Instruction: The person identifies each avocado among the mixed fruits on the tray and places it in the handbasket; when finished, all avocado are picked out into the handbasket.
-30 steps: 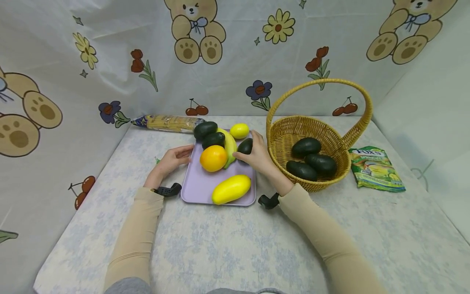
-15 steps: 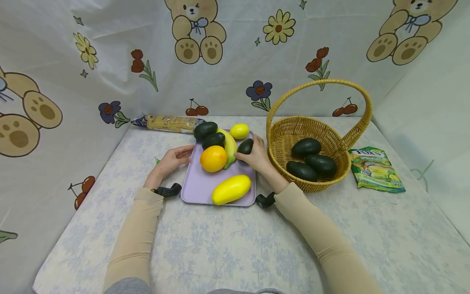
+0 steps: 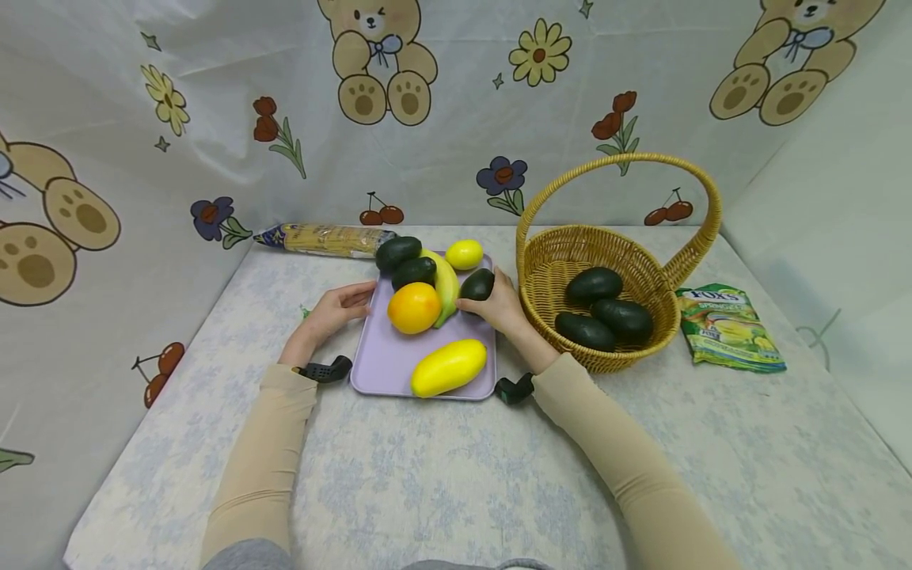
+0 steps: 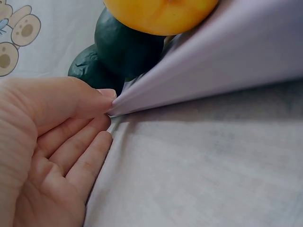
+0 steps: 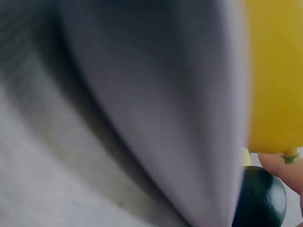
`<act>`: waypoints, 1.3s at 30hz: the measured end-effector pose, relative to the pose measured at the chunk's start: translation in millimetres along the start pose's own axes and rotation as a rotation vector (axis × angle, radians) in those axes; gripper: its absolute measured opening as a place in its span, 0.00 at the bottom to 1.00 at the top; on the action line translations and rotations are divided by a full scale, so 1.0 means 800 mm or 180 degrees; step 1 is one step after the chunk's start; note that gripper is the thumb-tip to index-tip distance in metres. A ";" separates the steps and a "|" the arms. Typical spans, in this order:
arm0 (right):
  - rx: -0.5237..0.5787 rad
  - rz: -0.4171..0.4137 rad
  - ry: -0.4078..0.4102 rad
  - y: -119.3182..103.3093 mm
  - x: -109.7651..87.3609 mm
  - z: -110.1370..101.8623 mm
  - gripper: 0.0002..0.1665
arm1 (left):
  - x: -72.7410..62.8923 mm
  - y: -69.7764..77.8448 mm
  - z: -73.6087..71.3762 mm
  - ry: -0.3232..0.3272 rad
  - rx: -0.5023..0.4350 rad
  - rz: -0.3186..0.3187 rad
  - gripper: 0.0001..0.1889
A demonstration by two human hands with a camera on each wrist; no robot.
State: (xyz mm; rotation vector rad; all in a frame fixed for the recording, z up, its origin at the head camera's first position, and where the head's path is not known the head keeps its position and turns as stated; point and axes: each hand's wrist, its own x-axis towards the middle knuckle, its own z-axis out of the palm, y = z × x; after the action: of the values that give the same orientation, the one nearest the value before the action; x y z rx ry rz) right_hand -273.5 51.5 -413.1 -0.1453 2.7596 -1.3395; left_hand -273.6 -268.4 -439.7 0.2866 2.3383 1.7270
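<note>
My left hand [image 3: 338, 310] is at the left rim of a lilac tray [image 3: 385, 364]. In the left wrist view its thumb [image 4: 97, 100] lies over the tray's edge, with the fingertips just below. Inside the tray's right side, my right hand [image 3: 504, 305] grips a dark green avocado [image 3: 476, 284] between thumb and fingers. A banana [image 3: 446, 286] lies just left of that avocado, and a lemon [image 3: 465, 254] sits behind it. The right wrist view is mostly filled by the tray's side [image 5: 161, 94], with the avocado [image 5: 260, 198] partly visible at lower right.
The tray also bears two avocados [image 3: 414, 271] at back left, a round orange fruit [image 3: 414, 308] and a long yellow fruit [image 3: 449, 368]. A wicker basket [image 3: 549, 277] with several avocados stands close right. Beyond are a FOX'S packet [image 3: 730, 328] and, behind, a spaghetti pack [image 3: 324, 239].
The right hand's fingers have come down around the avocado, and hand and fruit have shifted slightly to the right. The left hand and tray have stayed in place.
</note>
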 end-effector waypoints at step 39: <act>0.0492 -0.0448 0.0068 -0.040 -0.020 -0.021 0.56 | 0.000 -0.003 -0.001 -0.0030 0.0031 0.0041 0.29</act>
State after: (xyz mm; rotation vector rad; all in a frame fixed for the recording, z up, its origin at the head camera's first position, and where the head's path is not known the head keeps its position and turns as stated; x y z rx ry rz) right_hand -257.3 46.8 -376.8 -0.3229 2.6934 -1.5902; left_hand -274.2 -269.4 -441.8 0.3114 2.3437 1.7169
